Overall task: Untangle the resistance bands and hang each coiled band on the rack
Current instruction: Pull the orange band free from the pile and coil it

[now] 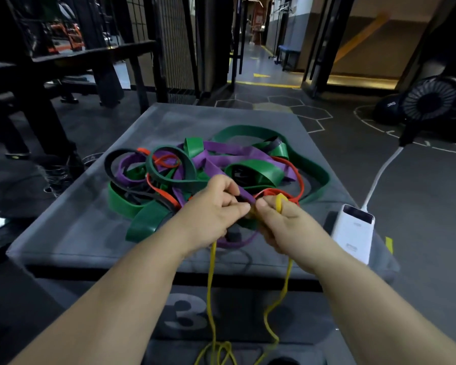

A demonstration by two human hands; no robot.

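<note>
One heap of tangled resistance bands (250, 169) lies on the middle of a grey padded box (71, 233), which bears a large figure 3 on its front face. Five colours show in the heap: wide green, purple (221, 154), red (299, 180), black (108, 164) and a dark teal loop (how many separate bands make up each colour cannot be told, they cross so often). A sixth colour is the one thin yellow band (210, 285). Two strands of it hang down over the near edge of the box, past the figure 3, and bunch in loops at the bottom of the view.

One white power bank (353, 233) rests on the right corner of the box, with one white cable (379, 175) running from it toward the floor. One black fan (429, 101) stands on the floor at far right.

Two bare hands meet at the near side of the heap, forearms reaching in from below. The left hand (216, 204) is knuckles up. Its grip is pressed together at the fingertips, pinching the yellow band where a purple strand crosses it. The right hand (282, 219) sits just beside it, fingertips nearly touching the left's. Its grip is curled round the yellow band, a small loop of which stands up over its fingers.
</note>
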